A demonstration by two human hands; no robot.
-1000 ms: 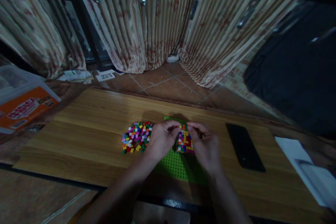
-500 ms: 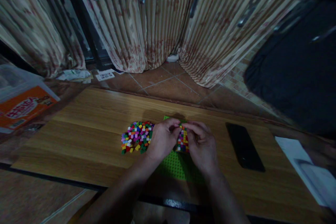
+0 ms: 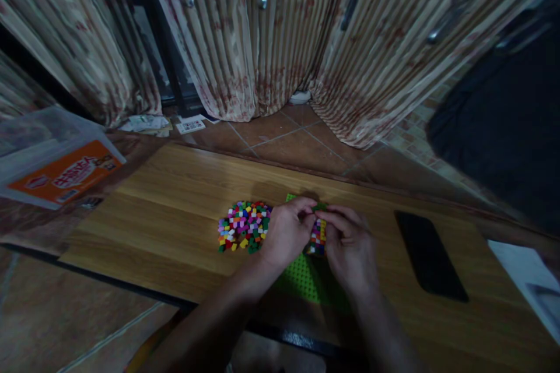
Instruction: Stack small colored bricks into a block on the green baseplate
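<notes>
On the table lies a green studded baseplate (image 3: 301, 277), carrying a block of small multicoloured toy bricks (image 3: 317, 238). My left hand (image 3: 286, 233) is at the block's left side, thumb and fingers pinched near its far end. From the right, my right hand (image 3: 352, 242) meets it with thumb and forefinger also closed there, beside the block. Green shows between the fingertips, but whether it is a loose brick or part of the plate cannot be made out. Left of my left hand is a heap of loose small bricks (image 3: 245, 224), partly hidden by that hand.
The wooden table (image 3: 175, 204) holds a black phone-like slab (image 3: 431, 256) on the right, with white paper (image 3: 525, 268) beyond. A clear plastic box with an orange label (image 3: 70, 172) stands at the left. Striped curtains (image 3: 297, 41) hang behind the table.
The whole view has shifted, so everything sits further right in the picture. Both hands stay together at the block's far end, with only slight finger movement.
</notes>
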